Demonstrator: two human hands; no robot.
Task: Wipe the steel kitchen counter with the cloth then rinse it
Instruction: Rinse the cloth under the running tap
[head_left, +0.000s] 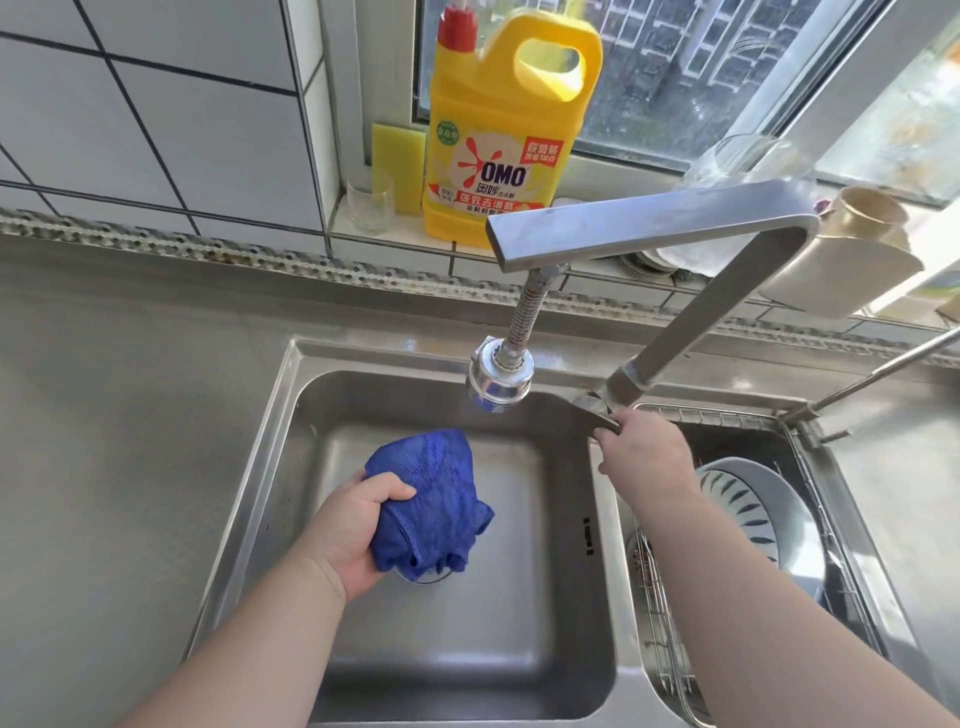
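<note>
So, rinse time: our left hand (358, 525) bunches the soft cloth (431, 504).
Right hand (641, 452) fingers pinch the tap lever (597, 410); cloth probably gets heavy wet.

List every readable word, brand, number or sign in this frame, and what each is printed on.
"OMO": red brand name on the yellow detergent jug on the sill.
"99%": small figure at the jug label's lower left.
Chinese lines on the label: too blurred to read.
Dark mark on the sink divider: unreadable.
</note>
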